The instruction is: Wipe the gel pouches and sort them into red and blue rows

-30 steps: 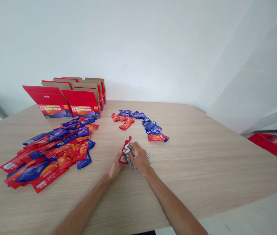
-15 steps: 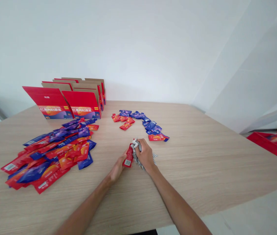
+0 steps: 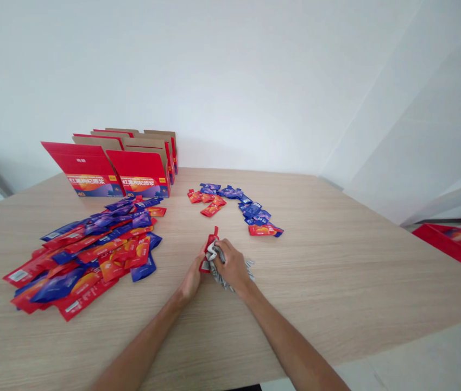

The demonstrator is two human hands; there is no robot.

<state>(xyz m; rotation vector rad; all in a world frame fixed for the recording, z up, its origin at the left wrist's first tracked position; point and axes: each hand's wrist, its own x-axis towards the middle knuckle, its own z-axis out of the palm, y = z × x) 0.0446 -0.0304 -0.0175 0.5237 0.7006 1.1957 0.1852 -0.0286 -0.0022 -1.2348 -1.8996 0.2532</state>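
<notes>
My left hand [image 3: 191, 280] grips a red sachet [image 3: 208, 248] by its lower edge, holding it against the wooden table [image 3: 336, 260]. My right hand [image 3: 230, 265] is closed on a crumpled grey cloth [image 3: 219, 267] and presses it against the sachet's right side. Both hands meet near the table's middle, a little toward me from a curved row of small red and blue sachets [image 3: 236, 209].
A large heap of red and blue sachets [image 3: 87, 252] lies at the left. Behind it stand open red cartons [image 3: 122, 165] near the wall. A red tray [image 3: 456, 244] sits low beyond the table's right edge.
The cloth and the sachet shifted slightly right and away, then came back left; the hands stay together rubbing the sachet. Nothing else on the table moved.
</notes>
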